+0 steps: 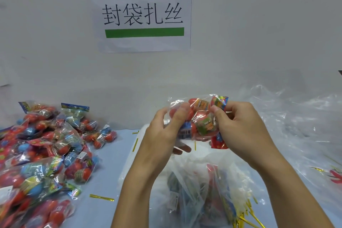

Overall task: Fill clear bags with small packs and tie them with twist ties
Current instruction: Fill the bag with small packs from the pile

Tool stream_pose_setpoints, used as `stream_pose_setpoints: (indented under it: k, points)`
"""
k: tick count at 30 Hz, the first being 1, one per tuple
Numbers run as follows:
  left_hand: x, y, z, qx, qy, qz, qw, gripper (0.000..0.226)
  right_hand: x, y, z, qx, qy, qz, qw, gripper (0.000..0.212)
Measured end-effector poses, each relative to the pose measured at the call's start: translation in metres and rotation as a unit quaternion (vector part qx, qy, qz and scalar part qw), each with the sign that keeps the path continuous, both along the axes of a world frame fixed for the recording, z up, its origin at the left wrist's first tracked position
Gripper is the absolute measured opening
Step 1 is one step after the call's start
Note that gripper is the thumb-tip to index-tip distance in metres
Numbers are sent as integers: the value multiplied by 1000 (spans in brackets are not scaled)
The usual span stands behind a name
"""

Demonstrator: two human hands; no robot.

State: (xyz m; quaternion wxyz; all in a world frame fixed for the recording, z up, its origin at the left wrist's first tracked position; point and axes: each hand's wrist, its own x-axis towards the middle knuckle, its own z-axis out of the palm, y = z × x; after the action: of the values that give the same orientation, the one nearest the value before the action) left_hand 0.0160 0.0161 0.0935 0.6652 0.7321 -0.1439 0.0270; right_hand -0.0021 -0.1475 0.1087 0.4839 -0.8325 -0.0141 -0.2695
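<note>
Twist ties, near: bunch of gold twist ties [246,217] at btm edge, R of centre, lying on/under clear plastic; one loose gold tie [101,197] on the blue table [114,163] just L of the forearms.
Bag pile, centre: heap of clear bags w/ packs inside [196,190] on table directly below both hands.
Packs, L: big pile of small packs [46,146] w/ red + blue egg shapes, spread across L side of table, well apart from hands.
Left hand [162,131]: raised above table, thumb + fingers closed on L end of the clear bag [198,116], pinching it.
Right hand [238,128]: same height, thumb + forefinger pinched narrow on bag's R end, by a coloured pack header.
Held bag: between both hands, off the table, holds red/orange egg packs w/ green labels.
Loose plastic, R: crumpled clear bags [299,116] piled at R, behind R hand.
Far: white wall, paper sign [142,11] w/ black characters + green bars.
</note>
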Motion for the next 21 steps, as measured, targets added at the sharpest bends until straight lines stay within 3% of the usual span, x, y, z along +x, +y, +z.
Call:
stream_pose_setpoints:
  k: [5,10,15,21]
  points:
    - [-3,-6,-1,-25,-3,-23,999,57,3,5,-1,-13,-30,-42,999,37]
    - [-3,-6,7,-67,65,-36,995,58,2,7,-2,-41,-37,-22,998,41]
    - [-1,-15,5,-103,45,87,990,76,1,15,-1,-75,-52,-3,996,43]
    - [-1,-12,6,-94,-17,116,989,72,-5,-8,5,44,79,136,987,45]
